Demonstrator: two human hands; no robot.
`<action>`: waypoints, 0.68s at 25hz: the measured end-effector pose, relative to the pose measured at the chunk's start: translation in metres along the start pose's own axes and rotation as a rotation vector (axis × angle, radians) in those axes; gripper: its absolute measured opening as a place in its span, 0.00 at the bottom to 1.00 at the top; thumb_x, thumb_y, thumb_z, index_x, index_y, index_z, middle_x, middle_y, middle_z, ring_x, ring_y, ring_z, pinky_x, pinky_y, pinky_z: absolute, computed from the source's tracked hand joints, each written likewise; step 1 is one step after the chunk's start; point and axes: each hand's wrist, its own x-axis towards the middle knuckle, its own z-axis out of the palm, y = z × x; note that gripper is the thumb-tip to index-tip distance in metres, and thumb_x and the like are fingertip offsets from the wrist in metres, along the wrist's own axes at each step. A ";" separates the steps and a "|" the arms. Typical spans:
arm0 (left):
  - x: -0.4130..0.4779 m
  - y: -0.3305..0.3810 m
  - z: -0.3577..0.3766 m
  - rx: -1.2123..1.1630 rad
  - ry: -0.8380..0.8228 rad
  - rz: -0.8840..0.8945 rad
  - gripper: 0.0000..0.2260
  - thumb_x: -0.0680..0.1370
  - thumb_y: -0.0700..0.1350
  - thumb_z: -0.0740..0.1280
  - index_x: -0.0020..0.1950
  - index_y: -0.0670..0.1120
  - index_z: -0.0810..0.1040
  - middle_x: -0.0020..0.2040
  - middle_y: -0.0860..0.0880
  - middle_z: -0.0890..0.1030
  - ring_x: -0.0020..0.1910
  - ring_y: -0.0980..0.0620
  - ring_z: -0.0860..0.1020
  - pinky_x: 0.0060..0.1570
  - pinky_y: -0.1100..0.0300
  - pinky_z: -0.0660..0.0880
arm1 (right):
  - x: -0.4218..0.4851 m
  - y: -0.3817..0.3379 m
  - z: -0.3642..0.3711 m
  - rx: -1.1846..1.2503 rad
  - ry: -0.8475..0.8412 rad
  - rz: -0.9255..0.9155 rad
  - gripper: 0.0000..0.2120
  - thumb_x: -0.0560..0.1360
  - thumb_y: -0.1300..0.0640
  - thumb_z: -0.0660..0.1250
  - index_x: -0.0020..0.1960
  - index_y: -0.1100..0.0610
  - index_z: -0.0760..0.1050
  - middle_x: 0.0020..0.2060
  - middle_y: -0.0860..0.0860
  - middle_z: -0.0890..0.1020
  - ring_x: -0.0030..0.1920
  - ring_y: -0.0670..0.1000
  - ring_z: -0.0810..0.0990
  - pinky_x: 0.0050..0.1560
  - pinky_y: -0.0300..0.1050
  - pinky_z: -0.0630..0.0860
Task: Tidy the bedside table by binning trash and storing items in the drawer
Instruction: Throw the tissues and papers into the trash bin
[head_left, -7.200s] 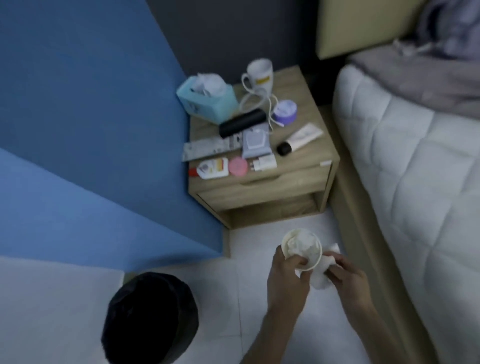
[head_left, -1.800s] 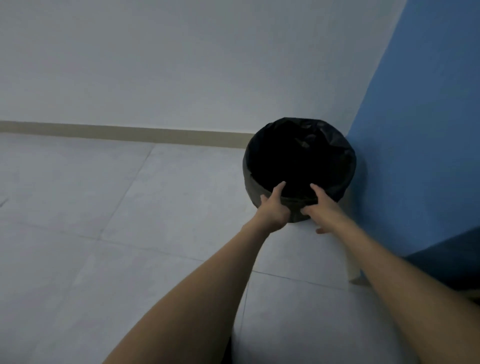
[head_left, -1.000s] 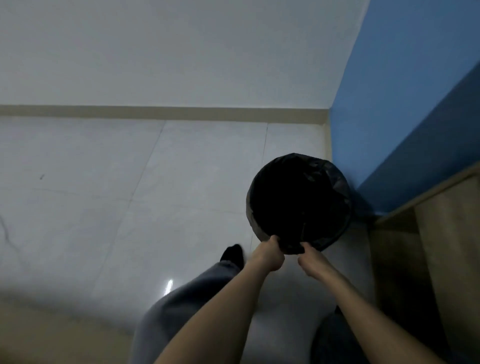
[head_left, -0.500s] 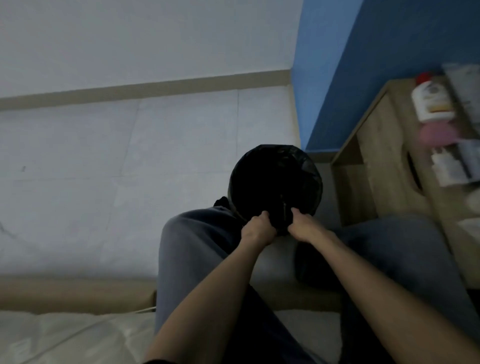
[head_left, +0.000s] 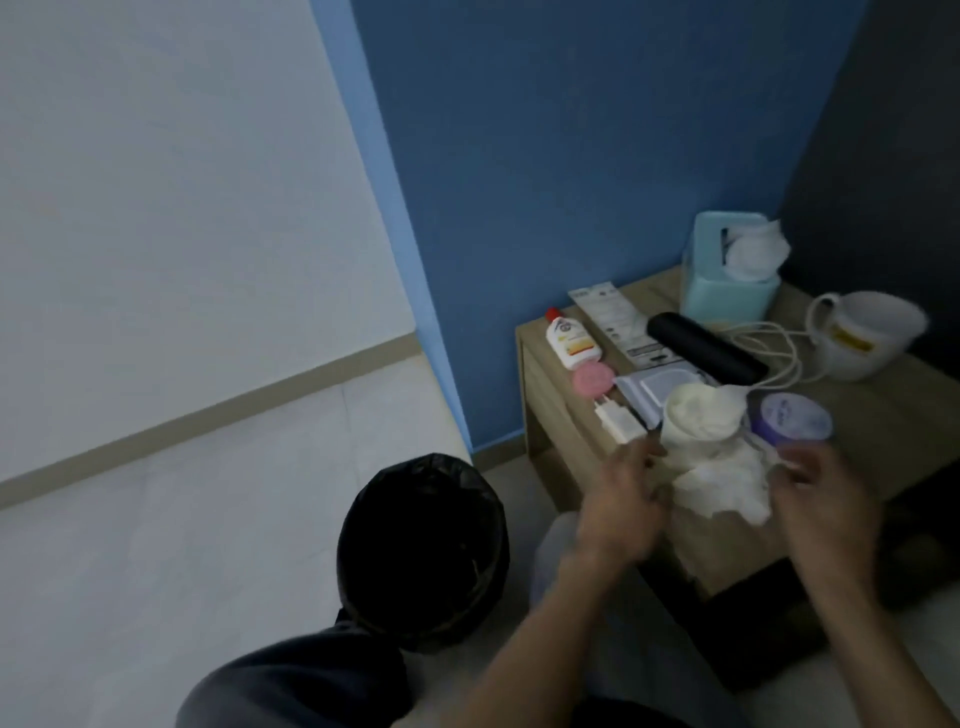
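A paper cup (head_left: 704, 418) stuffed with tissue stands on the wooden bedside table (head_left: 883, 415), with crumpled white tissue (head_left: 722, 486) lying in front of it at the table's near edge. My left hand (head_left: 621, 501) is open just left of the tissue, blurred. To the right of the tissue, my right hand (head_left: 826, 499) is open too, fingers spread, holding nothing. The black-lined bin (head_left: 423, 551) stands on the floor left of the table, beside my knee.
On the table lie a lotion bottle (head_left: 570, 340), pink round case (head_left: 593, 379), white charger (head_left: 618, 422), wipes pack (head_left: 657, 387), black tube (head_left: 706, 349), leaflet (head_left: 613, 317), purple jar (head_left: 789, 418), white mug (head_left: 862, 332), cable (head_left: 774, 353) and teal tissue box (head_left: 727, 270). A blue wall rises behind.
Both hands have let go of the bin's rim and moved right, up to the table beside the tissue. The bin now stands close to the table. My view swung right.
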 end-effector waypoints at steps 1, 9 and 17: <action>0.003 0.009 0.015 0.039 -0.054 0.030 0.18 0.76 0.42 0.65 0.66 0.47 0.70 0.66 0.45 0.73 0.64 0.46 0.71 0.62 0.55 0.69 | 0.011 0.014 -0.004 0.010 0.018 0.076 0.14 0.72 0.67 0.65 0.57 0.63 0.73 0.54 0.63 0.79 0.54 0.62 0.77 0.52 0.51 0.72; 0.036 0.014 0.093 0.467 -0.225 0.021 0.28 0.77 0.52 0.63 0.75 0.50 0.58 0.75 0.48 0.61 0.72 0.43 0.60 0.67 0.45 0.59 | 0.044 0.034 0.017 0.160 -0.189 0.087 0.23 0.71 0.64 0.68 0.64 0.55 0.68 0.66 0.58 0.72 0.64 0.59 0.72 0.58 0.48 0.69; 0.055 0.002 0.093 0.470 -0.095 0.032 0.17 0.77 0.47 0.62 0.66 0.48 0.72 0.68 0.47 0.74 0.66 0.46 0.71 0.63 0.49 0.67 | 0.047 0.016 0.030 0.108 -0.277 -0.170 0.31 0.68 0.63 0.71 0.67 0.47 0.66 0.70 0.53 0.65 0.70 0.54 0.65 0.62 0.45 0.67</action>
